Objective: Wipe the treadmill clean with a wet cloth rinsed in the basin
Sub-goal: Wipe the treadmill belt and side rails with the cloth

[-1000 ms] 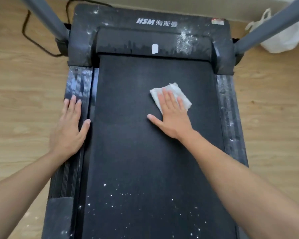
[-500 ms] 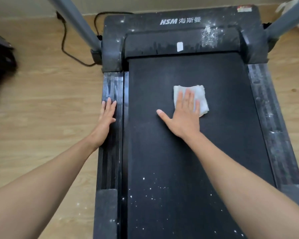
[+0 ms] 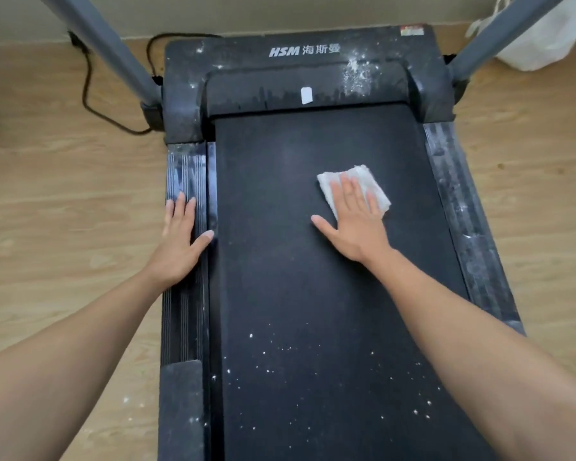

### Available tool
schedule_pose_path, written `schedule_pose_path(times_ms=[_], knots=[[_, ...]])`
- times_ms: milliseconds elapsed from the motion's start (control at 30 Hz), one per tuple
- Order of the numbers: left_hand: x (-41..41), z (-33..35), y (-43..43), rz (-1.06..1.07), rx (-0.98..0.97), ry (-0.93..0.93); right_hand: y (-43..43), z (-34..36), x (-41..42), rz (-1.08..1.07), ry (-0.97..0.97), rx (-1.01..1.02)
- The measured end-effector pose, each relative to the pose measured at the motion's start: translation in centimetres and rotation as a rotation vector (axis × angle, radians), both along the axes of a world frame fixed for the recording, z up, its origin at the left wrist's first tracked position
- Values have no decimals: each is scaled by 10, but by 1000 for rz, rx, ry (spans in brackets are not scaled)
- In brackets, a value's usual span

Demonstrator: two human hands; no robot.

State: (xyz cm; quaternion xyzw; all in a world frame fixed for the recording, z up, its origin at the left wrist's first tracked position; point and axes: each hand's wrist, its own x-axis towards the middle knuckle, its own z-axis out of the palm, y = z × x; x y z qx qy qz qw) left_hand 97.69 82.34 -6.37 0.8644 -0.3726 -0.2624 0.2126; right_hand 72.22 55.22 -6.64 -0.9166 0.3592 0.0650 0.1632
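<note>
Wiping the treadmill belt with a white cloth

The right hand lies flat on the cloth with its fingers straight, pressing it down on the top half of the black belt, a bit to the right. The left hand rests flat and open on the left side rail, holding nothing. The belt around the cloth looks dark and clean, so I think that part is done. White specks dot the near end of the belt, and the front cover and the right side rail look dusty, so lots is left (no basin shows here). The cover says "HSM" with Chinese letters beside it. A red sticker is too small to read.
</note>
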Motion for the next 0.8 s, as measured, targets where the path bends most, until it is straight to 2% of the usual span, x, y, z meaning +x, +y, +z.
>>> schedule_pose_path(times_ms=[67,133,233,300,400,533,600,667,733,800], knots=[[4,-3,2,-25,36,-8,-40,4,-51,-193,13,-1],[7,-6,4,-35,62,-8,-57,3,-81,-283,34,-12],[10,0,4,-43,95,50,-35,-1,-61,-412,31,32],[10,6,1,-21,115,86,-6,-4,-29,-416,30,33],[7,20,-8,25,121,190,41,-4,26,-192,9,8],[15,23,-2,123,-78,497,122,-7,91,186,-18,-14],[16,21,1,160,-105,540,154,-11,95,395,-20,-14],[13,19,-5,115,-56,434,150,-14,76,593,-11,-44],[7,17,-12,49,33,229,114,-10,44,726,0,-67],[4,14,-12,9,115,120,65,-6,5,634,49,-70]])
